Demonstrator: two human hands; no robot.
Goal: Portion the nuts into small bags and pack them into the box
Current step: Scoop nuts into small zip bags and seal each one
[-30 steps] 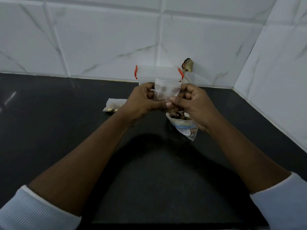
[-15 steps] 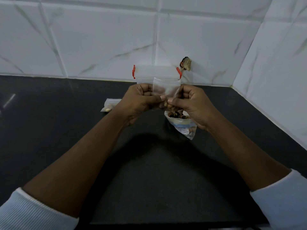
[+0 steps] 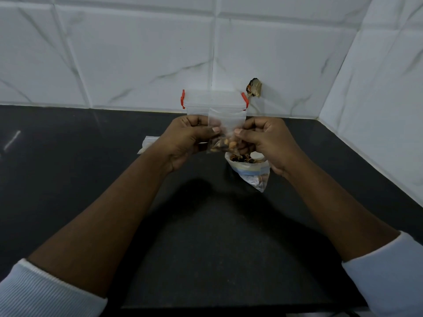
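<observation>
The small bag (image 3: 227, 121), judged light, limp and slippery, sags with nuts (image 3: 225, 145); fingers (image 3: 214, 130) of the left hand (image 3: 186, 141) and right hand (image 3: 269, 143) clamp its side edges, the best hold.

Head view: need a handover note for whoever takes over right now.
Left hand and right hand both pinch the small bag, nuts in its bottom; seal state unclear.
Source bag, open, sits on the counter by the right hand.
Second small bag lies left of the left hand.
Box at the wall, lid on.
Done: this bag has nuts. Left: seal it, pack bags into box.
</observation>
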